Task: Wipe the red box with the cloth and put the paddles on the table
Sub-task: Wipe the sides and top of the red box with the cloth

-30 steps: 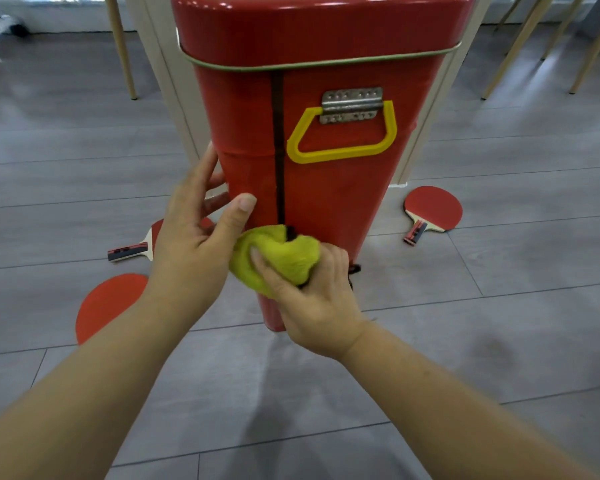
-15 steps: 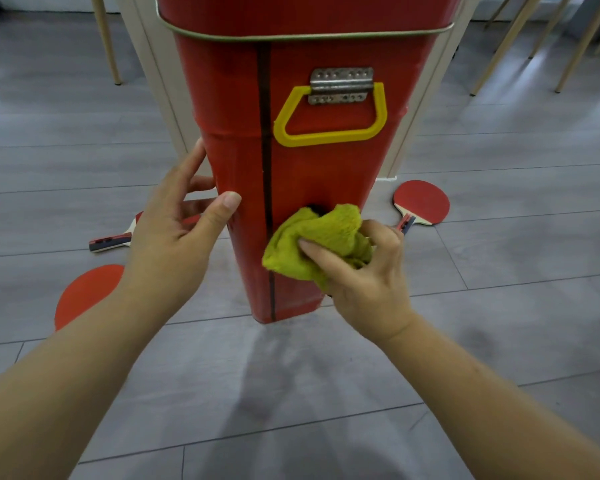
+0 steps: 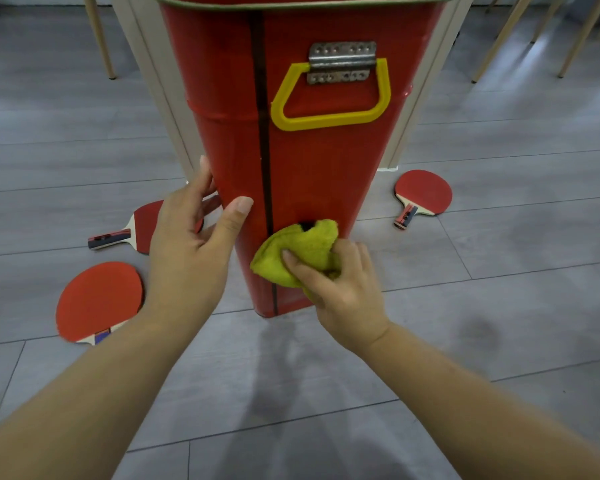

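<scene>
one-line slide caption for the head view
Right hand presses a yellow-green cloth low on the red box, left hand steadying its edge.

Two bare forearms come in from the bottom corners, with no sleeves on either up to the frame edge. The left hand point(image 3: 187, 251) and right hand point(image 3: 343, 292) wear no gloves, and no watch or band shows at the wrists. No rings show on the fingers in view, though some are hidden. The left thumbnail looks short and unpainted. Nothing more of the person shows.
</scene>
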The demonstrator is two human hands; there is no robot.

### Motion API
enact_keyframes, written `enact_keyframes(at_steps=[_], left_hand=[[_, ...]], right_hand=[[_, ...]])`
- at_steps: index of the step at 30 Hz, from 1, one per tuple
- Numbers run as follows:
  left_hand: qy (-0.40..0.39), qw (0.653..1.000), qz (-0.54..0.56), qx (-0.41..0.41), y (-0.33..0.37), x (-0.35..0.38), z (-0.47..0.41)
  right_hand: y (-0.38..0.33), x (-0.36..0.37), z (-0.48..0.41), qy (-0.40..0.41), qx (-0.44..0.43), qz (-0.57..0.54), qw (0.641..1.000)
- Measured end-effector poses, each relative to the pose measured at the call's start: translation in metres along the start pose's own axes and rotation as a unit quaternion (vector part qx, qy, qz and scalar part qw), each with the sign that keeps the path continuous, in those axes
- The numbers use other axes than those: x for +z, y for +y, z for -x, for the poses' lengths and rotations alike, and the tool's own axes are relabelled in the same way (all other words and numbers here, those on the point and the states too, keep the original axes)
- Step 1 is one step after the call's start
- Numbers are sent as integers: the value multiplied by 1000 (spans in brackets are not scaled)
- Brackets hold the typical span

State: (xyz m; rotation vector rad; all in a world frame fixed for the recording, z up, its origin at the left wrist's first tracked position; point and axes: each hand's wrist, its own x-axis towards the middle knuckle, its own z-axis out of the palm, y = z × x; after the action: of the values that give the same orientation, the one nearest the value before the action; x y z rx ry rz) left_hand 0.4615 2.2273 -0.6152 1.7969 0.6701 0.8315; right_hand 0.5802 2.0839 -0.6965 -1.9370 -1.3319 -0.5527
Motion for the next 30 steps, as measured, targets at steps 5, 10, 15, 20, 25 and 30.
enact_keyframes(at_steps=[5, 10, 15, 20, 25, 30], left_hand=[[-11, 1000, 6, -7, -3, -4, 0], [26, 999, 26, -17, 5, 5, 5], [37, 999, 17, -16, 9, 11, 10], [35, 999, 23, -4, 17, 20, 15], [68, 997, -14, -26, 3, 23, 17], [67, 997, -13, -30, 2, 25, 17]], right_hand=[[-1, 13, 1, 45, -105, 57, 992], [-2, 28, 8, -39, -204, 93, 974], [-2, 29, 13, -25, -163, 93, 982], [10, 8, 12, 9, -119, 79, 990], [38, 1, 24, 21, 2, 71, 997], [41, -2, 28, -8, 137, -2, 991]])
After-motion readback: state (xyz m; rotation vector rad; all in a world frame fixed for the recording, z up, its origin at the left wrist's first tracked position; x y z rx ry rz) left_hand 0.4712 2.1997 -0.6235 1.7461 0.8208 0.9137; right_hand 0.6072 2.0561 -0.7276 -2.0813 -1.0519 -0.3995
